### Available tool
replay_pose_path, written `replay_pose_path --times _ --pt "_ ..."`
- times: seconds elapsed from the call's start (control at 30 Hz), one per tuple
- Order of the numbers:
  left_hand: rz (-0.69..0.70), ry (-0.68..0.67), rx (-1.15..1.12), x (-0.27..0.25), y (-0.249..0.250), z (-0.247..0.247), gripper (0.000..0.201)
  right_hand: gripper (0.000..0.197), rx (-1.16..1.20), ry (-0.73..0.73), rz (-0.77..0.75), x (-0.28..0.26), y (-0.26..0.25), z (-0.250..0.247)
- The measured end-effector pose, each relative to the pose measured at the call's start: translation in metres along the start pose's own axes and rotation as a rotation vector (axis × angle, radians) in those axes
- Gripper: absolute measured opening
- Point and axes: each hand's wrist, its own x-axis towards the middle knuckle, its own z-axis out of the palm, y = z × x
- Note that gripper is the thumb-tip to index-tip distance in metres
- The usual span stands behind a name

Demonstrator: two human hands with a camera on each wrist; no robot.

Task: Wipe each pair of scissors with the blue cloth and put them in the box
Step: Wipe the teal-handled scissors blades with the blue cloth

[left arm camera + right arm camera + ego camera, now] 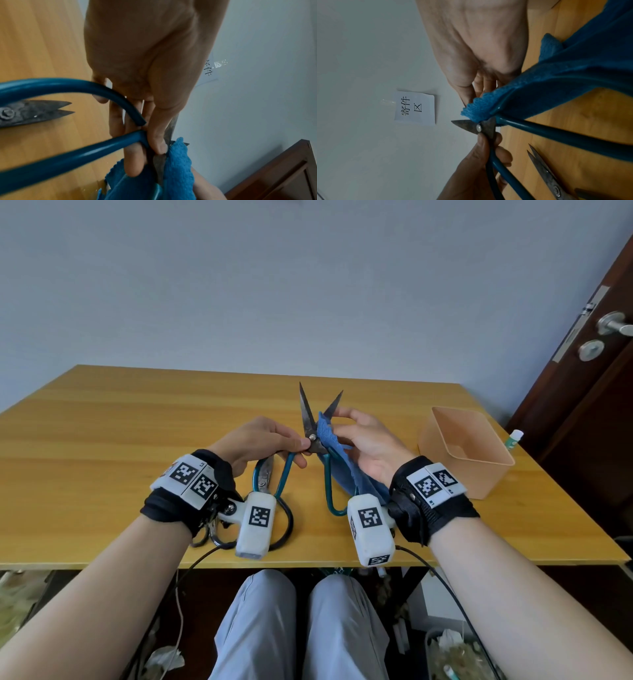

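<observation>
Head view: the left hand (265,441) pinches the teal-handled scissors (310,422) at the pivot, blades spread and pointing away from the person. The right hand (368,445) presses the blue cloth (329,436) round the blade on its side, fingers curled on the fabric. A second pair of scissors (265,479) lies on the table (120,422) beneath the left wrist; further handle loops show there, count uncertain. The box (466,451) stands beyond the right hand, well apart, apparently empty.

Left wrist view: thumb and fingers (155,135) clamp the scissors just behind the pivot, teal handles (68,155) trailing back past the palm.

Right wrist view: the cloth drapes over one handle and bunches against the blade near the rivet (478,127).

Assessment: the scissors are stiff steel, fairly heavy, with sharp points (blades appear dull and tarnished). Best held at the pivot or coated handles; the cloth is soft and limp, so it should be wiped away from the edge.
</observation>
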Motion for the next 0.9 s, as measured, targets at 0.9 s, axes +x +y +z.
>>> replay_pose_path --times 0.9 --pt "0.063 -0.019 0.04 -0.001 0.0 0.011 0.03 0.032 0.023 -0.025 0.015 0.005 0.006 -0.006"
